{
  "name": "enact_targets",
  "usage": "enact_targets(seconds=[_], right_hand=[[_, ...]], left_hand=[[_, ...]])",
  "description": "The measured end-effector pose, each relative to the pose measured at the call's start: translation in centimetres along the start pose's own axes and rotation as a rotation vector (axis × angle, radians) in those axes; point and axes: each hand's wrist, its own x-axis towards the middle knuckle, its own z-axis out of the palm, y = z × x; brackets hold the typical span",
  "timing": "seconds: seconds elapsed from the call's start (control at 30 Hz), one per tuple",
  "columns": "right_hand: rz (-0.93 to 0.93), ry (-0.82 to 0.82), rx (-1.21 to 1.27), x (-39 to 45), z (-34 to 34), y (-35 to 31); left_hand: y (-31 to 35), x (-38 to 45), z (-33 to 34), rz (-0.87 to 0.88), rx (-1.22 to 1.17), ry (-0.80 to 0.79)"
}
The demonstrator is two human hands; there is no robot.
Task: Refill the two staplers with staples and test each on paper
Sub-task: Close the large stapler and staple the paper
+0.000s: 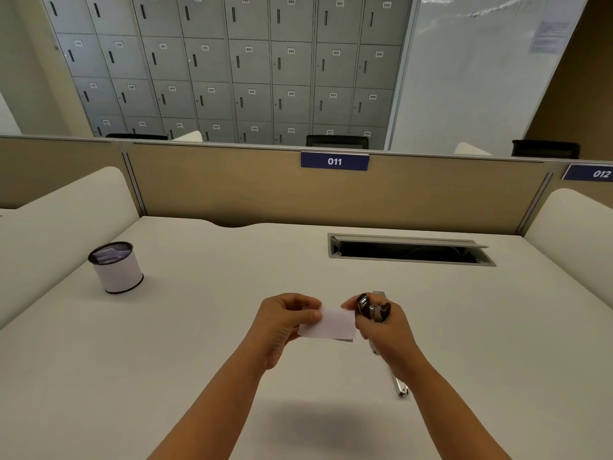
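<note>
A small white slip of paper [333, 323] is held above the desk between my two hands. My left hand [285, 322] pinches its left edge with thumb and fingers. My right hand [381, 330] is closed around a black and silver stapler [373, 308], whose rear end sticks up above my fingers, with its front at the paper's right edge. A second stapler [399, 385], silver, lies on the desk just under and behind my right wrist, mostly hidden by it. No loose staples are visible.
A round white mesh-topped pen cup [116, 268] stands at the far left of the white desk [199, 327]. An open cable tray [411, 250] is set into the desk at the back right. A beige partition [232, 187] closes the far edge.
</note>
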Motion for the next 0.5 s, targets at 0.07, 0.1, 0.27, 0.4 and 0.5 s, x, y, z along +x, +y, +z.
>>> enact_targets(seconds=[0.07, 0.1, 0.27, 0.4, 0.5], right_hand=[[0.103, -0.052, 0.1, 0.07, -0.22, -0.05], [0.133, -0.067, 0.147, 0.12, -0.29, -0.16], [0.21, -0.029, 0.184, 0.5, 0.08, -0.54], [0.241, 0.016, 0.147, 0.7, 0.44, -0.52], [0.246, 0.032, 0.151, 0.67, 0.58, -0.64]], left_hand=[[0.07, -0.05, 0.18, 0.036, 0.045, 0.034], [0.11, -0.08, 0.27, 0.05, 0.067, 0.049], [0.14, -0.07, 0.77, 0.092, 0.13, 0.083], [0.07, 0.05, 0.78, 0.084, 0.106, 0.068], [0.02, 0.11, 0.65, 0.065, 0.062, 0.051]])
